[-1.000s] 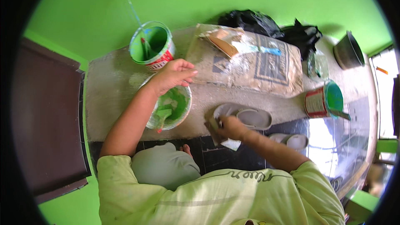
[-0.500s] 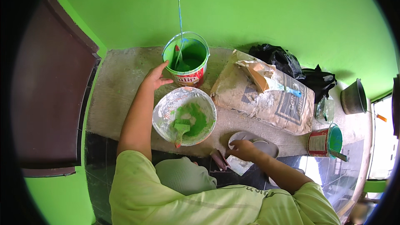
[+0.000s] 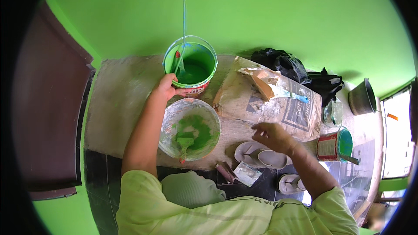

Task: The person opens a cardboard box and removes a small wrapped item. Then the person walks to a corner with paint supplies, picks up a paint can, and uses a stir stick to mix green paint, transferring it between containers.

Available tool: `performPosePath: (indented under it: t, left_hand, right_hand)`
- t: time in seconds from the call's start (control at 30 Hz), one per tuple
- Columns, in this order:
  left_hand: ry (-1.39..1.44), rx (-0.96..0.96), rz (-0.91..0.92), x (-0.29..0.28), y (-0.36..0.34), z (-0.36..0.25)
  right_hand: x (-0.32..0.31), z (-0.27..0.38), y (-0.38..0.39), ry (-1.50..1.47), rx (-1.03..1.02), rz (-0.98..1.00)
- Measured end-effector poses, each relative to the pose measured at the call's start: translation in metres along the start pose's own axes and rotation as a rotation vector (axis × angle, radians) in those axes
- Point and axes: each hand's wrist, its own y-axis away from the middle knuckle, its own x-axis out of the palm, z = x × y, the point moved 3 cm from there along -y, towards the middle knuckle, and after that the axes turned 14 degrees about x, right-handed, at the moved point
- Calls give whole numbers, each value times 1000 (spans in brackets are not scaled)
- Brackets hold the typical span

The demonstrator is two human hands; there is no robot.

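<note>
My left hand (image 3: 166, 88) grips the near left rim of a paint bucket (image 3: 208, 76), which has green paint inside and a raised wire handle. A brush with a red-tipped handle (image 3: 180, 63) leans in that bucket, along with a long thin rod with an orange grip (image 3: 184, 13). Just below sits a wide, smeared basin (image 3: 166, 124) with green residue and a flat brush (image 3: 184, 141) in it. My right hand (image 3: 273, 137) hovers over the near edge of a paper sack (image 3: 244, 95), fingers loosely bent and apart, holding nothing I can see.
On the torn sack lies a blue-handled tool (image 3: 297, 97). Black plastic bags (image 3: 285, 66) rest by the green wall. To the right are a second paint bucket (image 3: 326, 147), a clear container (image 3: 333, 112) and a dark pail (image 3: 362, 98). Sandals (image 3: 273, 159) and a flat scraper-like plate (image 3: 248, 174) lie nearby.
My left hand has closed on the bucket's rim, where it was spread beside it. My right hand has lifted away from the sandals, up towards the sack.
</note>
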Motion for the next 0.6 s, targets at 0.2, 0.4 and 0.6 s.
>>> performPosePath:
  t: [0.2,0.4,0.6]
  left_hand:
    - [-209,179,192,91,79,-63]
    - [-434,247,287,189,156,-81]
    - [-463,80,512,246,180,-71]
  right_hand:
    - [-98,102,59,107,-582,-660]
    - [-167,151,108,902,-748,-1266]
    - [-216,37,112,1191,-387,-1235]
